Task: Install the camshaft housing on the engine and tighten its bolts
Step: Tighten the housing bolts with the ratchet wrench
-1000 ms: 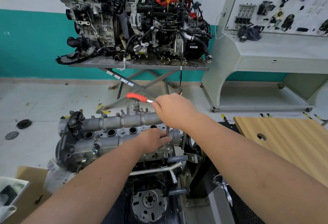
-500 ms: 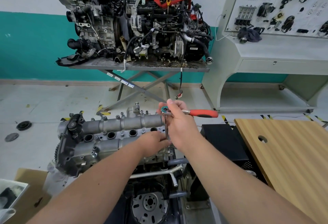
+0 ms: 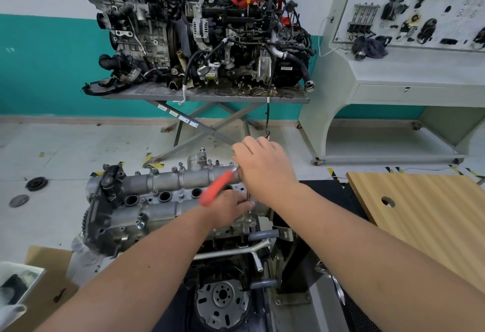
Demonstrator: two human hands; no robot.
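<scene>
Camshaft housing [image 3: 168, 195] is sitting on top of the engine [image 3: 162, 216] right in front of you, long silver casting running left to right with a row of round plug holes down the middle and bolts [image 3: 181, 195] dotted along its edges. Your right hand [image 3: 265, 171] is over the right end of it, grip curled down around the head of the ratchet [image 3: 219, 187] — the red handle sticks out low and to the left, blurred, crossing just above your other hand. Your left hand [image 3: 231, 210] rests on the housing below that, fingers closed around the thin steel extension [image 3: 248, 200] that stands upright under the ratchet head. Can't make out the socket or which bolt it's on, your hands cover it.

Behind, two more engines [image 3: 199, 29] sit on a scissor-leg tabletop [image 3: 204, 96] against the teal wall. A wooden board [image 3: 425, 216] with a hole in it is off to your right, cardboard [image 3: 49, 279] lower left, and a flywheel [image 3: 223, 302] shows below the engine — dark and low.
</scene>
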